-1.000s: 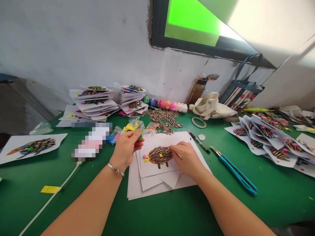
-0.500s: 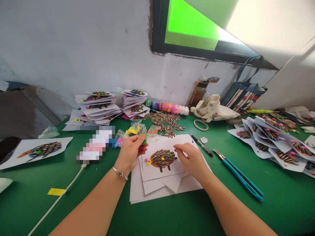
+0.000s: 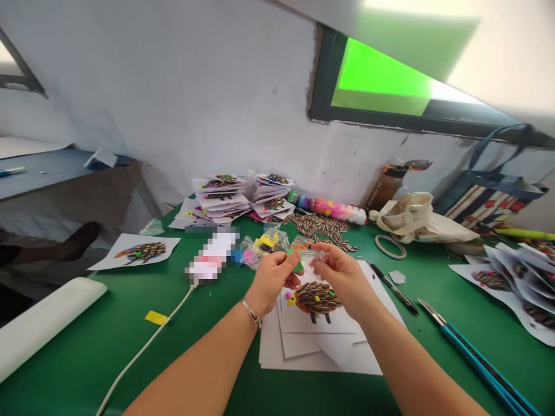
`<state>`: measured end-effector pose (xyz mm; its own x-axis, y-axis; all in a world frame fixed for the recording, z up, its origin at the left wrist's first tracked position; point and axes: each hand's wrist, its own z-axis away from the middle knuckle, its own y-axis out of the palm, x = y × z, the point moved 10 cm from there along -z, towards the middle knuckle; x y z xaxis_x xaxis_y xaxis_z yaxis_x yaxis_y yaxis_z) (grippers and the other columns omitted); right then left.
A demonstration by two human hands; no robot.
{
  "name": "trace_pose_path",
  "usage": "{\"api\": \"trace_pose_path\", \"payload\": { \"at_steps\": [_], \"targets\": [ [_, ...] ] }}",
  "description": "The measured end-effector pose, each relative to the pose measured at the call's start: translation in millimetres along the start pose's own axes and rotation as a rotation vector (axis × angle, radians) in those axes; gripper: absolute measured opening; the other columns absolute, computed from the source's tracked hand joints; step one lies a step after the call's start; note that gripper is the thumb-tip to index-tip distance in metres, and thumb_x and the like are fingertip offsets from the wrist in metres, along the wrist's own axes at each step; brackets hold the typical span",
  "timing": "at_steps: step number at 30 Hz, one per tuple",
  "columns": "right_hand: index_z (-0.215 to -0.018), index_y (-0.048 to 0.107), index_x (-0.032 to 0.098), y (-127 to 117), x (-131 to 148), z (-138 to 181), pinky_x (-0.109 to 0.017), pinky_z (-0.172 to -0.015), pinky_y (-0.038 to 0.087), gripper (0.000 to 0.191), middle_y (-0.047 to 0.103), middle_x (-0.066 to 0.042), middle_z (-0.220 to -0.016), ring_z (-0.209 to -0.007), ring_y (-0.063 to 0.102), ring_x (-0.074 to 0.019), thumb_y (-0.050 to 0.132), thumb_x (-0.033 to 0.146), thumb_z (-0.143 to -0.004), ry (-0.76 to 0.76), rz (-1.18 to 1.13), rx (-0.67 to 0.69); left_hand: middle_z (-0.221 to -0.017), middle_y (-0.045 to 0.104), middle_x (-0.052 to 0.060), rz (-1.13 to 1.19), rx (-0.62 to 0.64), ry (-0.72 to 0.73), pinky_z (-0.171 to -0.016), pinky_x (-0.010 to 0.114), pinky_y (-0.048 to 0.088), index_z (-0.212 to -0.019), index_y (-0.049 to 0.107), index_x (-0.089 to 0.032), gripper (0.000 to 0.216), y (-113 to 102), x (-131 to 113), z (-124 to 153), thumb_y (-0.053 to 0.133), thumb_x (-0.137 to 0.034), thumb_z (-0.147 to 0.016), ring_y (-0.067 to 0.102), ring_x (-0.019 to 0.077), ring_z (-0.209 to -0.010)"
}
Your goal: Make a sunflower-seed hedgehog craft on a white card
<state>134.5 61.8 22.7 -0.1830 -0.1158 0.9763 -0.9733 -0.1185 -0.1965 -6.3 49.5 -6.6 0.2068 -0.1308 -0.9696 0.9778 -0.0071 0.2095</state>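
My left hand (image 3: 274,278) is closed on a lump of green clay (image 3: 296,262) between thumb and fingers. Clear plastic film (image 3: 313,257), seemingly the clay's bag, stretches from it to my right hand (image 3: 347,282), whose thumb and fingertips pinch it. Below both hands lies a hedgehog picture (image 3: 319,298) covered in striped seeds, with pink, yellow and green dots. It rests on several white paper sheets (image 3: 286,359). Just behind my left hand are small bags of coloured clay (image 3: 265,241), yellow, pink and blue among them.
Loose seeds (image 3: 323,226) lie along the back, near stacked seed pictures (image 3: 223,202) and a tube of coloured clay pots (image 3: 327,208). On the right are a pen (image 3: 392,288), a blue-handled cutter (image 3: 477,358) and a tape roll (image 3: 390,247). A white cable (image 3: 143,346) crosses the left.
My right hand has moved from beside the hedgehog picture up to my left hand and taken hold of the plastic. The view has turned left, so everything appears farther right.
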Motion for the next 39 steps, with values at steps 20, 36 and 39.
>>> {"api": "trace_pose_path", "payload": {
  "at_steps": [20, 36, 39],
  "targets": [
    [-0.072, 0.062, 0.019, -11.0, -10.1, 3.9, -0.024, -0.050, 0.031, 0.023, 0.053, 0.004, -0.055, -0.050, 0.041, -0.0096, 0.062, 0.040, -0.080, 0.097, -0.004, 0.083, -0.058, 0.065, 0.004, -0.092, -0.030, 0.057, -0.043, 0.022, 0.043, -0.063, 0.060, -0.015, 0.040, -1.2, -4.9, -1.2, 0.071, -0.052, -0.073, 0.055, 0.0105, -0.045],
    [-0.070, 0.060, 0.019, -33.2, -20.8, -3.9, -0.024, -0.046, 0.026, 0.029, 0.048, 0.005, -0.053, -0.048, 0.037, -0.0092, 0.061, 0.045, -0.082, 0.075, -0.049, -0.052, -0.082, 0.074, 0.002, -0.667, -0.650, 0.457, -0.073, 0.026, 0.048, -0.088, 0.070, -0.023, 0.024, -100.6, -89.8, 15.5, 0.056, -0.042, -0.084, 0.068, 0.0196, -0.077],
    [-0.072, 0.061, 0.018, -35.7, -22.7, -4.8, -0.024, -0.046, 0.025, 0.027, 0.047, 0.005, -0.052, -0.048, 0.036, -0.0092, 0.061, 0.043, -0.082, 0.074, -0.040, -0.069, -0.087, 0.075, 0.003, -0.914, -0.608, 0.430, -0.074, 0.028, 0.046, -0.091, 0.071, -0.024, 0.024, -96.2, -88.2, 7.7, 0.052, -0.037, -0.085, 0.067, 0.0218, -0.081]
  ]
}}
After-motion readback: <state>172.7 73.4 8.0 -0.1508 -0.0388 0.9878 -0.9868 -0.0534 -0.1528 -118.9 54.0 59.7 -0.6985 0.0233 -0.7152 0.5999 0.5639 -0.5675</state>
